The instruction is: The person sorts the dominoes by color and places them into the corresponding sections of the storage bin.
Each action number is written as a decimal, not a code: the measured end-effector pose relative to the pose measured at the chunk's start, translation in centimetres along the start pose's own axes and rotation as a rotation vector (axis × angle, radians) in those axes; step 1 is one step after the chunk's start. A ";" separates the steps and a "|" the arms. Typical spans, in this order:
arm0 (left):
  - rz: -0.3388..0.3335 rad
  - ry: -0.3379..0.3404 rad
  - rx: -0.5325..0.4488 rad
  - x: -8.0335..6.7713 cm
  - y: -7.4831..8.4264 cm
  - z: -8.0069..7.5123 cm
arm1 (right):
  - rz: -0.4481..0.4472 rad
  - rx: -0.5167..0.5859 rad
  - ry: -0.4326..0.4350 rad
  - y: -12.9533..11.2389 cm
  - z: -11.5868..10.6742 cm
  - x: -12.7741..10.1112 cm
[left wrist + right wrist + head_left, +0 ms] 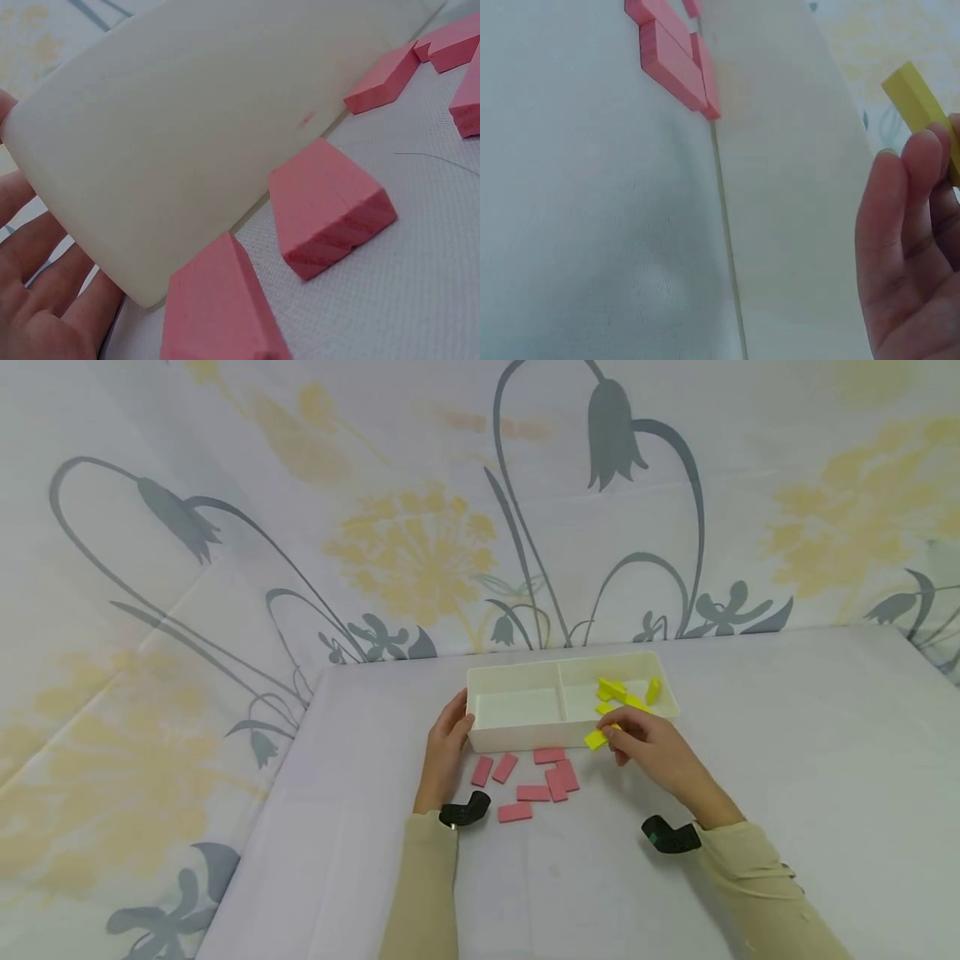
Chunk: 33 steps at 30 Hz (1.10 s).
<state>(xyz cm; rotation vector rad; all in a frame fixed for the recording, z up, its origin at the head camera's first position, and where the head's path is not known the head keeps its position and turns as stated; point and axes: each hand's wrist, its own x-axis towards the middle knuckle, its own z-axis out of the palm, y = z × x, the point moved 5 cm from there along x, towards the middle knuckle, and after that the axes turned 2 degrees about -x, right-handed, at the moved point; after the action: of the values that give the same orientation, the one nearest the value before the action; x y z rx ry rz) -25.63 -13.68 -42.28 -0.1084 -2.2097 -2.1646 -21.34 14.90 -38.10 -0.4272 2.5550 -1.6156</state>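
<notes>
A white two-compartment tray [525, 739] stands on the table. My left hand [448, 739] rests against its left end, fingers [45, 300] straight along the tray wall [187, 135]. My right hand [648, 747] pinches a yellow block [596, 739] just in front of the tray's right compartment; the yellow block [919, 101] shows above my fingers [907, 247]. Several yellow blocks [622, 692] lie in the right compartment. The left compartment holds nothing. Several pink blocks [534, 777] lie on the cloth in front of the tray, and pink blocks [326, 206] show close up beside its wall.
A pale cloth [787, 752] covers the table. A floral curtain [412, 510] hangs behind it. The table's left edge [262, 810] runs diagonally towards me. Black wrist camera mounts [465, 810] sit on both sleeves.
</notes>
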 end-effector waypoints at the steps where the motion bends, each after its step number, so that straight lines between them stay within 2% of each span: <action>1: -0.005 -0.001 -0.001 -0.1 0.3 0.1 | 0.000 0.022 0.010 0.0 -0.1 0.1; 6: -0.007 -0.016 0.011 -0.8 1.7 0.4 | 0.009 0.162 0.073 0.1 -0.2 0.5; 9: -0.007 -0.022 0.016 -1.0 2.0 0.5 | 0.033 0.250 0.116 0.3 0.0 0.8; 17: 0.015 -0.004 0.016 0.0 -0.3 0.0 | 0.109 0.488 0.228 0.5 1.0 1.7; 19: 0.006 -0.012 0.010 -0.2 0.3 0.1 | 0.118 0.510 0.252 0.4 1.2 1.8; 24: -0.009 -0.018 0.029 -1.0 2.3 0.2 | 0.126 0.499 0.263 0.6 1.8 2.1; 33: -0.017 -0.022 -0.027 -0.8 1.6 0.5 | 0.119 0.380 0.224 1.0 1.5 2.4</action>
<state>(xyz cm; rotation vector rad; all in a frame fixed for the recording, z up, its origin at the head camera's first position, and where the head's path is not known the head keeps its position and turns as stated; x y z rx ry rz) -24.73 -13.20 -40.77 -0.1152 -2.2015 -2.2131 -23.51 13.31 -39.50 -0.0612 2.2758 -2.1422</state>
